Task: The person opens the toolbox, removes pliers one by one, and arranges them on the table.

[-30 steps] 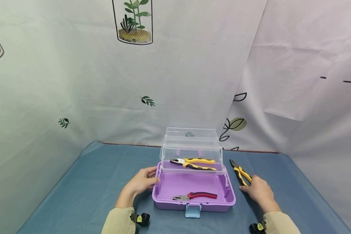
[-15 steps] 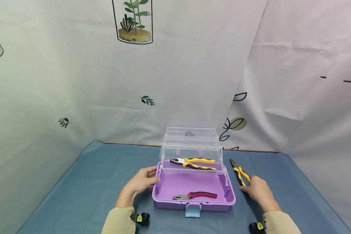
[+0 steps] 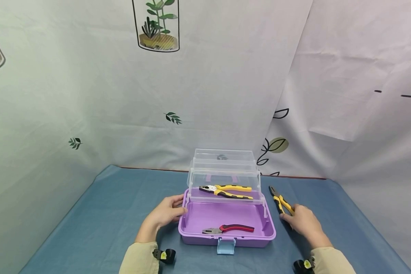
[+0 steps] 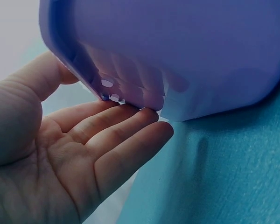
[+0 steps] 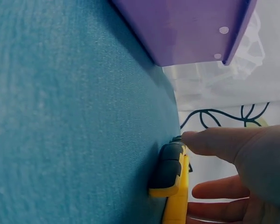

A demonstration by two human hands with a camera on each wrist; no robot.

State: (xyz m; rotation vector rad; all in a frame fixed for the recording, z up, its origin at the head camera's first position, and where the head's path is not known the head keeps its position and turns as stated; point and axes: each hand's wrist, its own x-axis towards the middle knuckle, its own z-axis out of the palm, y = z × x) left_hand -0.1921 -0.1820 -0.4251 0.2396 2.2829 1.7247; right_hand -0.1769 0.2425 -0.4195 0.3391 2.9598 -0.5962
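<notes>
A purple toolbox (image 3: 198, 240) stands with its clear lid raised. At its left side, my left hand (image 3: 166, 210) holds the wall, thumb at the rim and fingers along the outside. My right hand (image 3: 305, 220) pinches the handles of yellow-and-black pliers (image 3: 287, 205) lying to the right of the box, jaws pointing away from me. In the right wrist view the thumb touches one handle end, with fingers beside the yellow handle (image 5: 177, 205). Red-and-black pliers (image 3: 238, 228) lie on the box floor. Another yellow-and-black pair (image 3: 236, 188) rests in the raised clear tray (image 3: 205, 199).
A light blue latch (image 3: 226, 247) hangs down at the box's front. The table has a blue cloth (image 3: 89, 228). A pale printed curtain (image 3: 123, 95) hangs behind and at both sides.
My right hand has shifted very slightly at the pliers' handles, its thumb a little higher. The left hand, toolbox and other pliers stay in place.
</notes>
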